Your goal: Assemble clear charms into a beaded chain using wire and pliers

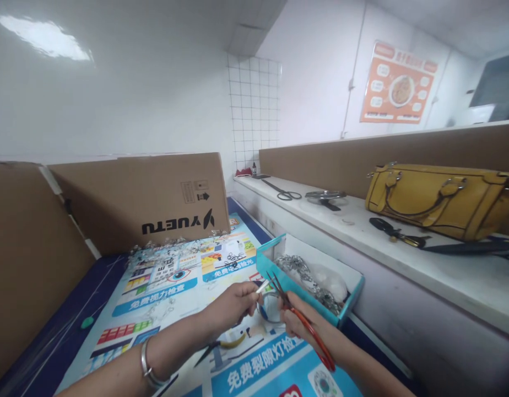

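currently, i see the left hand point(240, 302) pinching a white strip point(262, 286), right hand point(293, 318) gripping orange-handled scissors point(311, 330); turquoise box point(352, 301), their two o'clock.

The left hand point(240, 302) hides part of a white piece point(262, 286) too small to identify, and the right hand point(296, 320) covers part of the orange-handled scissors point(314, 340). The view's right edge clips the yellow bag point(436, 198), and the wall poster point(399, 82) is too blurred to read.
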Action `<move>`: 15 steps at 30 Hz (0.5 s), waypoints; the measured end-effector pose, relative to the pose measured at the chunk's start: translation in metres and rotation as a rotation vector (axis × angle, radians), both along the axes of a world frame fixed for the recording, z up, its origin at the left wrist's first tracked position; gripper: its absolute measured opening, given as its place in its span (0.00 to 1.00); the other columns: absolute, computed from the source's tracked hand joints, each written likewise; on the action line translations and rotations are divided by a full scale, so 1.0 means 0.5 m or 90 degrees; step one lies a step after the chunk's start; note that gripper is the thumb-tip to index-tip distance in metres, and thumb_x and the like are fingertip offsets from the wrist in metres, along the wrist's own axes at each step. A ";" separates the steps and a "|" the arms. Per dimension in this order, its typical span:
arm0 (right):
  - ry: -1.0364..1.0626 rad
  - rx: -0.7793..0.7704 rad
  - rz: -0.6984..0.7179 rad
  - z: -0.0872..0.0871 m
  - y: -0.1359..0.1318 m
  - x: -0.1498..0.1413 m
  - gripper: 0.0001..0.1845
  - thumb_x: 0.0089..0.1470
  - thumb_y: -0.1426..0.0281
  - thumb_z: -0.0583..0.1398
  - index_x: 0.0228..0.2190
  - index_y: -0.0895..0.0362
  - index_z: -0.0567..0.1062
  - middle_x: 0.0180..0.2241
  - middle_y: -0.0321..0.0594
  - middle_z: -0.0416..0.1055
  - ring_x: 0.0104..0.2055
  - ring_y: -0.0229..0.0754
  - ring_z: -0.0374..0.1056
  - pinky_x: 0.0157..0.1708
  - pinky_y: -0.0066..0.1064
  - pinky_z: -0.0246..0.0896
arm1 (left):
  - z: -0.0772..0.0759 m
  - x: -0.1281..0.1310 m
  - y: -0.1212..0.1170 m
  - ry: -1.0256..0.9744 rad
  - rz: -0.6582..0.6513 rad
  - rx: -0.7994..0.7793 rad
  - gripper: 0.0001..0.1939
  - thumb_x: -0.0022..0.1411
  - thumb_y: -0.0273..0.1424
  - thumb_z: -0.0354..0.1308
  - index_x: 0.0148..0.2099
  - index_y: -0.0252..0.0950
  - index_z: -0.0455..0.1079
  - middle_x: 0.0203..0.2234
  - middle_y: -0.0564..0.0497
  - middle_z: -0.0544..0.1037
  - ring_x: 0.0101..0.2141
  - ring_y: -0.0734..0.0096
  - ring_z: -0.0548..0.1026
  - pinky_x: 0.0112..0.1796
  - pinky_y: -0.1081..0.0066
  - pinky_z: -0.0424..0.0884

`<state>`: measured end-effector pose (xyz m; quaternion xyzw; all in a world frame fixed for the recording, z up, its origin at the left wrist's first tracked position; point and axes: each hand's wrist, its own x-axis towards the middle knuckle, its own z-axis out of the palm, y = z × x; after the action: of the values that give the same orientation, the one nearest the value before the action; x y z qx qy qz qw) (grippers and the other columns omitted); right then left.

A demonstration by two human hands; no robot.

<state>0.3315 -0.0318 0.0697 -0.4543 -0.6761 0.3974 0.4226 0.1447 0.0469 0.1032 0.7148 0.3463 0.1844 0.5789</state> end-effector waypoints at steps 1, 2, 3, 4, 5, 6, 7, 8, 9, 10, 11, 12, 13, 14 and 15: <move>-0.001 -0.003 0.002 0.001 0.001 0.001 0.15 0.55 0.57 0.50 0.34 0.57 0.63 0.24 0.33 0.58 0.26 0.33 0.56 0.26 0.24 0.55 | -0.002 0.003 0.002 0.008 -0.014 0.002 0.14 0.55 0.40 0.48 0.32 0.34 0.65 0.16 0.59 0.60 0.15 0.82 0.52 0.18 0.77 0.46; -0.001 -0.004 0.005 0.000 0.003 0.003 0.15 0.55 0.57 0.50 0.33 0.57 0.62 0.24 0.32 0.57 0.25 0.32 0.55 0.25 0.24 0.54 | -0.005 0.005 0.005 0.014 -0.024 0.005 0.14 0.55 0.40 0.48 0.31 0.34 0.65 0.16 0.59 0.60 0.15 0.82 0.52 0.18 0.77 0.46; -0.002 -0.005 0.009 -0.001 0.006 0.004 0.15 0.55 0.57 0.50 0.33 0.57 0.62 0.24 0.32 0.57 0.25 0.32 0.55 0.25 0.24 0.54 | -0.007 0.008 0.007 0.018 -0.029 0.009 0.14 0.54 0.40 0.48 0.31 0.33 0.65 0.16 0.59 0.60 0.15 0.82 0.52 0.18 0.77 0.46; -0.001 -0.005 0.010 -0.004 0.008 0.006 0.15 0.55 0.57 0.50 0.32 0.57 0.61 0.24 0.32 0.57 0.25 0.32 0.55 0.25 0.24 0.54 | -0.010 0.010 0.010 0.022 -0.034 0.011 0.14 0.54 0.40 0.48 0.31 0.33 0.65 0.16 0.59 0.60 0.16 0.82 0.52 0.18 0.77 0.47; -0.001 -0.005 0.010 -0.006 0.011 0.007 0.15 0.55 0.57 0.50 0.32 0.57 0.61 0.24 0.32 0.57 0.25 0.32 0.55 0.25 0.24 0.54 | -0.012 0.012 0.013 0.026 -0.038 0.013 0.14 0.54 0.40 0.48 0.31 0.33 0.65 0.16 0.59 0.60 0.16 0.82 0.53 0.18 0.78 0.47; 0.000 -0.006 0.009 -0.007 0.012 0.008 0.15 0.55 0.56 0.50 0.32 0.57 0.61 0.24 0.32 0.56 0.25 0.32 0.55 0.25 0.24 0.53 | -0.013 0.014 0.015 0.030 -0.042 0.013 0.14 0.54 0.40 0.48 0.31 0.33 0.65 0.16 0.59 0.61 0.16 0.82 0.53 0.18 0.78 0.48; 0.003 -0.008 0.010 -0.008 0.014 0.009 0.15 0.55 0.56 0.50 0.33 0.57 0.61 0.24 0.32 0.56 0.25 0.32 0.55 0.25 0.24 0.53 | -0.014 0.016 0.017 0.036 -0.045 0.013 0.14 0.54 0.39 0.48 0.31 0.33 0.65 0.16 0.58 0.61 0.16 0.82 0.54 0.18 0.78 0.48; 0.003 -0.013 0.014 -0.007 0.015 0.010 0.15 0.55 0.56 0.50 0.34 0.57 0.62 0.24 0.32 0.56 0.24 0.32 0.54 0.25 0.24 0.53 | -0.014 0.018 0.020 0.041 -0.048 0.014 0.13 0.54 0.39 0.48 0.31 0.33 0.65 0.17 0.58 0.61 0.16 0.82 0.54 0.18 0.77 0.48; 0.003 -0.016 0.017 -0.005 0.015 0.010 0.15 0.55 0.57 0.49 0.34 0.57 0.62 0.24 0.32 0.56 0.25 0.32 0.54 0.25 0.24 0.53 | -0.014 0.019 0.022 0.047 -0.050 0.013 0.13 0.54 0.38 0.47 0.31 0.33 0.65 0.17 0.58 0.61 0.16 0.82 0.54 0.18 0.77 0.49; 0.003 -0.017 0.018 -0.002 0.016 0.010 0.15 0.56 0.57 0.49 0.35 0.57 0.62 0.24 0.32 0.56 0.25 0.32 0.54 0.25 0.25 0.53 | -0.014 0.021 0.024 0.053 -0.051 0.012 0.13 0.54 0.38 0.47 0.31 0.33 0.65 0.17 0.58 0.61 0.16 0.82 0.54 0.18 0.77 0.49; -0.001 -0.017 0.017 0.001 0.016 0.011 0.15 0.56 0.57 0.49 0.35 0.57 0.62 0.24 0.32 0.56 0.25 0.32 0.54 0.26 0.25 0.54 | -0.014 0.022 0.026 0.056 -0.051 0.010 0.12 0.54 0.38 0.47 0.31 0.34 0.65 0.17 0.58 0.61 0.16 0.81 0.54 0.18 0.77 0.49; -0.007 -0.019 0.014 0.004 0.016 0.011 0.15 0.55 0.57 0.49 0.35 0.57 0.62 0.25 0.32 0.56 0.25 0.32 0.55 0.26 0.25 0.54 | -0.015 0.023 0.029 0.058 -0.053 0.008 0.12 0.54 0.38 0.47 0.31 0.34 0.65 0.17 0.58 0.61 0.16 0.81 0.53 0.18 0.77 0.49; -0.016 -0.020 0.009 0.006 0.017 0.012 0.15 0.55 0.57 0.50 0.34 0.56 0.62 0.25 0.32 0.56 0.25 0.33 0.55 0.26 0.25 0.54 | -0.016 0.024 0.031 0.058 -0.054 0.008 0.12 0.54 0.37 0.47 0.31 0.34 0.64 0.17 0.58 0.61 0.16 0.81 0.53 0.18 0.77 0.49; -0.023 -0.023 0.006 0.006 0.018 0.012 0.15 0.55 0.56 0.50 0.34 0.56 0.62 0.24 0.32 0.56 0.25 0.33 0.55 0.26 0.25 0.54 | -0.017 0.025 0.033 0.056 -0.057 0.009 0.11 0.54 0.37 0.47 0.30 0.34 0.64 0.17 0.58 0.61 0.17 0.81 0.54 0.18 0.77 0.49; -0.026 -0.027 0.004 0.005 0.019 0.013 0.16 0.55 0.56 0.50 0.35 0.56 0.62 0.24 0.32 0.57 0.25 0.33 0.55 0.25 0.25 0.54 | -0.018 0.026 0.035 0.053 -0.060 0.012 0.11 0.54 0.36 0.47 0.30 0.34 0.64 0.17 0.58 0.61 0.17 0.81 0.54 0.18 0.77 0.49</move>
<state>0.3382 -0.0221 0.0720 -0.4691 -0.6776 0.4038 0.3972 0.1576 0.0644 0.0941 0.7431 0.3342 0.1300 0.5650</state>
